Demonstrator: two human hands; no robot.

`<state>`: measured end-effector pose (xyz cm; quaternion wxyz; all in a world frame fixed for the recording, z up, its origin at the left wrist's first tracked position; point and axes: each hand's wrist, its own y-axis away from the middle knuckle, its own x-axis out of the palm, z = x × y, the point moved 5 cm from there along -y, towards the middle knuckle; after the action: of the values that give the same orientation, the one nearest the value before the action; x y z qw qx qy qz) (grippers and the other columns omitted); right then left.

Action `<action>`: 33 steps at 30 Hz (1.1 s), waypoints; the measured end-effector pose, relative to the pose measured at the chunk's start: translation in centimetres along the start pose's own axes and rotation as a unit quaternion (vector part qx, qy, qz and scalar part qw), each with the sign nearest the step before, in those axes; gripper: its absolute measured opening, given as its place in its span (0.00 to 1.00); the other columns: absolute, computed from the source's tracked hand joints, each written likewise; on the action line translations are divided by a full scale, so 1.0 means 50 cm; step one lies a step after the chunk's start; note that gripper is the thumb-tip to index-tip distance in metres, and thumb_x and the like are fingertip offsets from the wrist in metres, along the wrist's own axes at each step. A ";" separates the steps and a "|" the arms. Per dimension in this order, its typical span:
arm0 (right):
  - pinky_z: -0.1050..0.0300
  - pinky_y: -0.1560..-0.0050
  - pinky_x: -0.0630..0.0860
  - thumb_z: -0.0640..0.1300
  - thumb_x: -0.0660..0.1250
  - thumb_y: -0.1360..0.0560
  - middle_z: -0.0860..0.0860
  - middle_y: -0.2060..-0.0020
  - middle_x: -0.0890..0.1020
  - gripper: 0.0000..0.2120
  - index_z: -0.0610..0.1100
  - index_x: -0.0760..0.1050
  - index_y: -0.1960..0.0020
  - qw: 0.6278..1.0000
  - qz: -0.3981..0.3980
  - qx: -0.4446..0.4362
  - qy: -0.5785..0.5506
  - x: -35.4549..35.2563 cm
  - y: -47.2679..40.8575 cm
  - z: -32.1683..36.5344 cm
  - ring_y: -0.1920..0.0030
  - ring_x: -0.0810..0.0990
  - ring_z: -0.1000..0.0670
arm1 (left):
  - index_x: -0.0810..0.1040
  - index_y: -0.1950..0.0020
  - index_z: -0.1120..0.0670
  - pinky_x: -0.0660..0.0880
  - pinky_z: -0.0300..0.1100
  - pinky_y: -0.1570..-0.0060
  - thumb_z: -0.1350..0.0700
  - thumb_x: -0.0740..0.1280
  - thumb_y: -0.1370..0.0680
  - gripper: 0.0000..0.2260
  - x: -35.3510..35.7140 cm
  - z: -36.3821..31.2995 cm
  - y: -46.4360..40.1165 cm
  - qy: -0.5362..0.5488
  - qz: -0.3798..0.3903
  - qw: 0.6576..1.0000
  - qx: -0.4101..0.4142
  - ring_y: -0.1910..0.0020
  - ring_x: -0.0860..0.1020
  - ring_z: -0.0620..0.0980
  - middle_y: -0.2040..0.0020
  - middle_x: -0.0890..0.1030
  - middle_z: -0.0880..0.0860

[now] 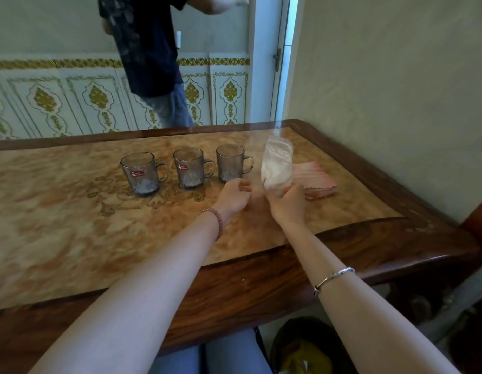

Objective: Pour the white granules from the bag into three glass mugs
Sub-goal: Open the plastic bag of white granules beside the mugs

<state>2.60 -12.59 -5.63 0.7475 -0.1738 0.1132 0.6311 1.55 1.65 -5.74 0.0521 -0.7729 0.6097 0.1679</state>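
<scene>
right hand [288, 201]: our grip is closed on the bottom of the bag, fingers wrapped around its lower end; silver bangle [334, 279] sits partway up the forearm.
left hand [232, 196]: our grip is loose and narrow, fingers curled, holding nothing; it hovers just left of the bag and just in front of the right mug. Bead bracelet [216, 220] on the wrist.
bag [277, 165]: clear plastic, upright, top end leaning slightly away from us, white granules [276, 174] filling its lower part. Blurred, so we cannot tell if the mouth is open or sealed.
left mug [141, 173]: glass, upright on the surface, handle to the right, red sticker facing us, pale layer at the bottom.
middle mug [190, 168]: glass, upright, handle to the right, red sticker, pale layer at the bottom.
right mug [231, 163]: glass, upright, handle to the right, nearest the bag; contents hard to read.
mug layout: three in a row, left to right, apart from each other.
cloth [315, 182]: pink striped, folded, flat on the surface just right of and behind the bag.
surface [72, 225]: marbled tan top with dark wood rim.
background: second person [150, 49] in a dark top stands beyond the far edge; door [264, 58] ajar to their right.
</scene>
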 end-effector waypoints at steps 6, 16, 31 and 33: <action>0.66 0.63 0.67 0.45 0.67 0.23 0.50 0.50 0.80 0.11 0.42 0.77 0.43 0.995 0.100 -0.012 0.013 0.050 0.032 0.039 0.55 0.75 0.54 | 0.69 0.32 0.59 0.75 0.45 0.46 0.67 0.61 0.23 0.19 -0.048 0.013 0.015 0.011 -0.038 0.999 -0.005 0.42 0.76 0.55 0.42 0.76 0.55; 0.49 0.41 0.73 0.36 0.62 0.23 0.40 0.41 0.80 0.15 0.34 0.75 0.38 0.988 0.150 -0.011 0.036 0.098 -0.002 0.107 0.40 0.77 0.41 | 0.65 0.29 0.55 0.72 0.50 0.38 0.62 0.63 0.22 0.22 -0.086 -0.005 -0.015 0.019 -0.054 0.998 0.022 0.40 0.74 0.53 0.38 0.75 0.54; 0.44 0.40 0.77 0.42 0.63 0.35 0.46 0.37 0.77 0.32 0.50 0.70 0.30 0.987 0.160 -0.007 0.019 0.220 -0.089 0.064 0.38 0.76 0.42 | 0.46 0.21 0.50 0.68 0.55 0.32 0.72 0.58 0.23 0.36 -0.102 0.008 -0.048 0.048 -0.010 0.999 0.023 0.30 0.67 0.55 0.27 0.66 0.55; 0.44 0.39 0.77 0.40 0.63 0.35 0.45 0.37 0.76 0.30 0.48 0.72 0.32 0.987 0.163 -0.010 0.013 0.212 -0.079 0.063 0.38 0.75 0.42 | 0.46 0.21 0.50 0.67 0.54 0.32 0.72 0.58 0.23 0.36 -0.104 0.012 -0.033 0.045 -0.006 0.999 0.019 0.29 0.66 0.54 0.27 0.66 0.55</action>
<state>8.19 -2.29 -6.43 0.6316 -0.1688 0.1433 0.7430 2.00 7.04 -4.83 0.0406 -0.7824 0.6095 0.1212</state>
